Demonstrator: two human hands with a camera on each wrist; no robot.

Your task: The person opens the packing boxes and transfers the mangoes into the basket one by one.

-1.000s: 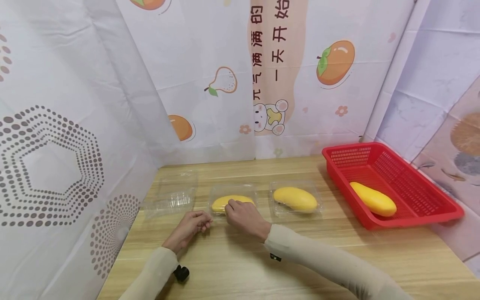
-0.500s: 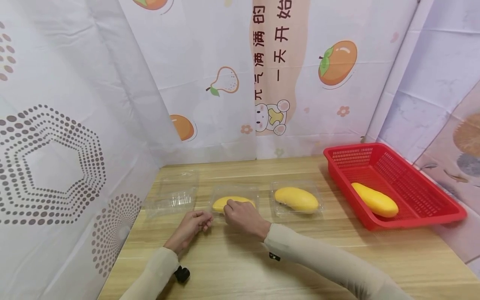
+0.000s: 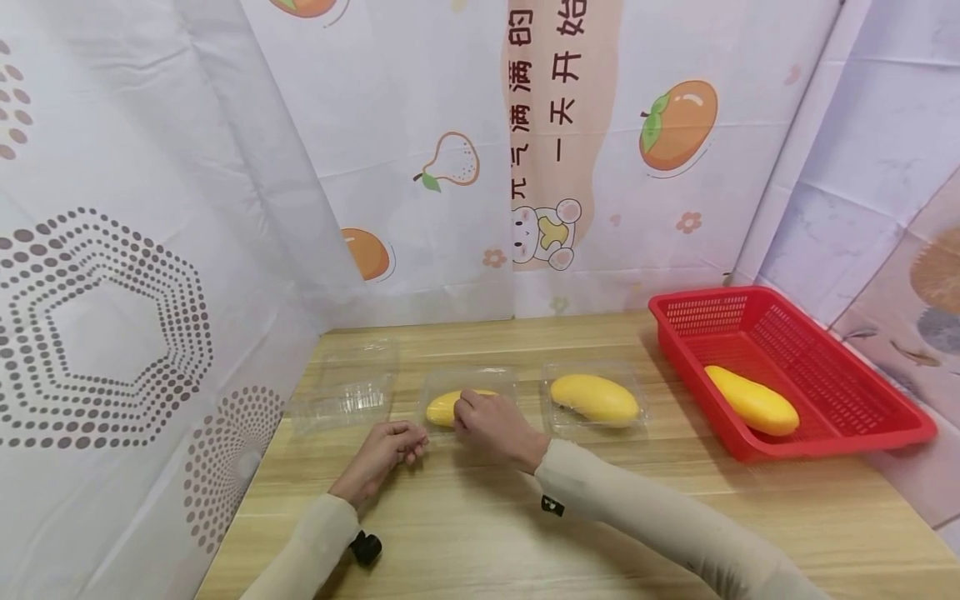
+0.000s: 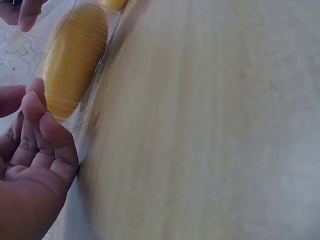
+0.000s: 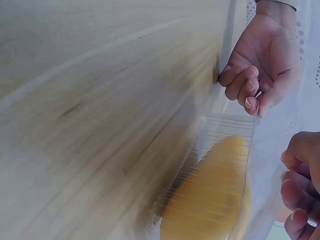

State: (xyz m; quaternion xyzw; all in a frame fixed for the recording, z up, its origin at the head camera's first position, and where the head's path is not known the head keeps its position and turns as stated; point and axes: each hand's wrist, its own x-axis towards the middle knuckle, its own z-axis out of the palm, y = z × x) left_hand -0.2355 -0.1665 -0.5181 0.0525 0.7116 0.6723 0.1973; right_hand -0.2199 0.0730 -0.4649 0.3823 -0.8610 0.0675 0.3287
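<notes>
A clear plastic clamshell box [image 5: 205, 132] with a yellow mango-like fruit [image 3: 444, 408] in it lies in the middle of the table. My left hand [image 3: 386, 450] pinches the box's near left corner between thumb and forefinger, its other fingers curled. Over the front of the same box is my right hand [image 3: 495, 425], fingers bent and fingertips close to the rim; it covers the fruit's right end in the head view. I cannot tell whether these fingertips pinch the plastic. In the right wrist view the right hand's fingers [image 5: 295, 187] curl above the box.
To the right, another clear box [image 3: 555, 429] holds a second yellow fruit [image 3: 595, 398]. An unfilled clear box [image 3: 352, 396] lies with its lid back on the left. A red basket [image 3: 675, 400] at the right holds one more yellow fruit [image 3: 752, 402]. Printed cloth [image 3: 360, 158] hangs behind the table.
My right hand has shifted slightly right along the middle box, uncovering more of the fruit's left part. My left hand has stayed at the box's corner.
</notes>
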